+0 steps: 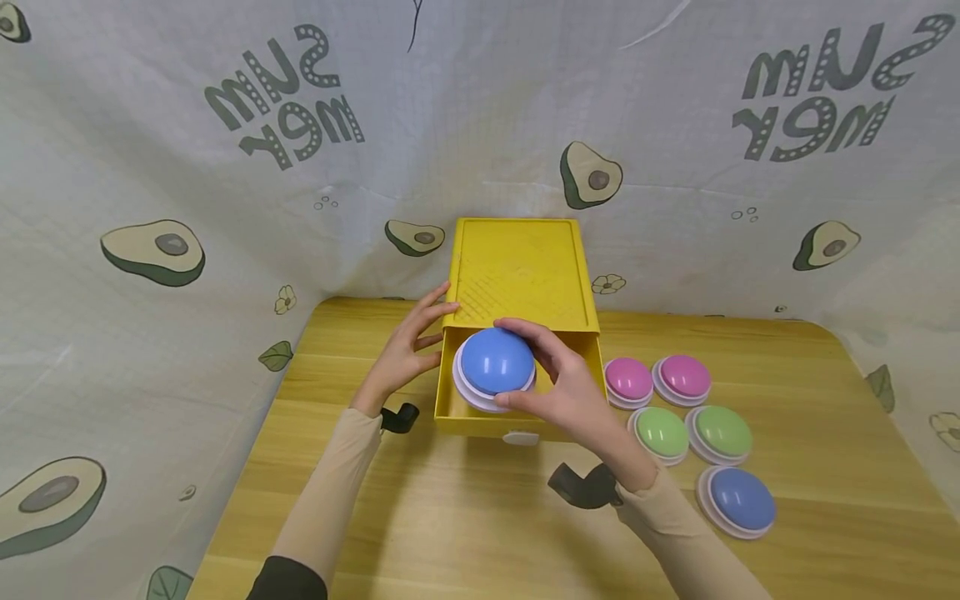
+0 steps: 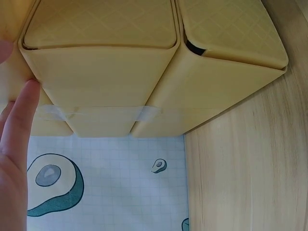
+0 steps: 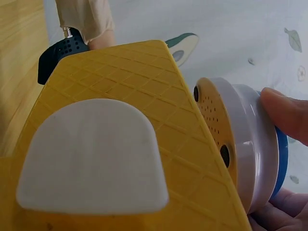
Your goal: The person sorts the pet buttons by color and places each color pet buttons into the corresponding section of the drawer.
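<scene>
In the head view my right hand (image 1: 566, 392) holds a blue buzzer button (image 1: 497, 360) with a white base, thumb and fingers round its edge. The button is over the pulled-out drawer (image 1: 566, 427) of a yellow drawer box (image 1: 525, 271). The right wrist view shows its perforated underside (image 3: 211, 118) close over the drawer's rim, beside the white handle (image 3: 94, 159). My left hand (image 1: 405, 354) is at the box's left side, fingers spread and fairly straight. In the left wrist view a fingertip (image 2: 32, 89) touches the yellow side wall (image 2: 96, 77).
Right of the drawer, on the wooden table (image 1: 825, 433), lie pink buttons (image 1: 628, 379) (image 1: 685, 377), green buttons (image 1: 662, 433) (image 1: 722, 432) and another blue button (image 1: 742, 498). An avocado-print sheet (image 1: 480, 108) hangs behind the box. Clear tape (image 2: 96, 113) crosses the box sections.
</scene>
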The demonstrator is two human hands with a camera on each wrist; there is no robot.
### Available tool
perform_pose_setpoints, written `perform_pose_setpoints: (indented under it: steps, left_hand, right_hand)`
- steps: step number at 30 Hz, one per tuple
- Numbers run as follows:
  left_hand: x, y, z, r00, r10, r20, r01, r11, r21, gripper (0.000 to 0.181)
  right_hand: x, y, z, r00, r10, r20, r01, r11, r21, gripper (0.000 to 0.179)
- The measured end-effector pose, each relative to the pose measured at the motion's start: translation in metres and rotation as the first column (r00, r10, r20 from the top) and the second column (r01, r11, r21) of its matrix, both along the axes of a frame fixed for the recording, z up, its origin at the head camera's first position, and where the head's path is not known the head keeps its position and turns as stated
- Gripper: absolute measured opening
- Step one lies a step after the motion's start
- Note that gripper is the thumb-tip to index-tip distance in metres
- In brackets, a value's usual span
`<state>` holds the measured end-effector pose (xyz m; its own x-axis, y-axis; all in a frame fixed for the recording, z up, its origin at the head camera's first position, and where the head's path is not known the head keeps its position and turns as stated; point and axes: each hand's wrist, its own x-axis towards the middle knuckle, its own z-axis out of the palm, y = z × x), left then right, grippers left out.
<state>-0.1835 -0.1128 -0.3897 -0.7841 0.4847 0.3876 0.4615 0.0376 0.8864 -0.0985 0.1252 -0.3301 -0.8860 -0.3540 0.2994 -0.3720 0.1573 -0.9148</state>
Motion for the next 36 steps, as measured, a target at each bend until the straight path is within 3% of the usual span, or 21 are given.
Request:
perform_pose_setpoints:
  steps: [23, 36]
  left_hand:
    - [0.0, 0.0, -0.002, 1.0, -0.014, -0.012, 0.014, 1.0, 0.006, 0.064]
    - [0.0, 0.0, -0.003, 1.0, -0.016, -0.011, 0.016, 1.0, 0.01, 0.064]
  right_hand:
    - [-0.008, -0.015, -0.001, 0.997, 0.044, 0.058, -0.054, 0.98, 0.189, 0.075]
    - [-0.009, -0.016, -0.002, 0.99, 0.088, 0.109, -0.11, 0.97, 0.217, 0.07]
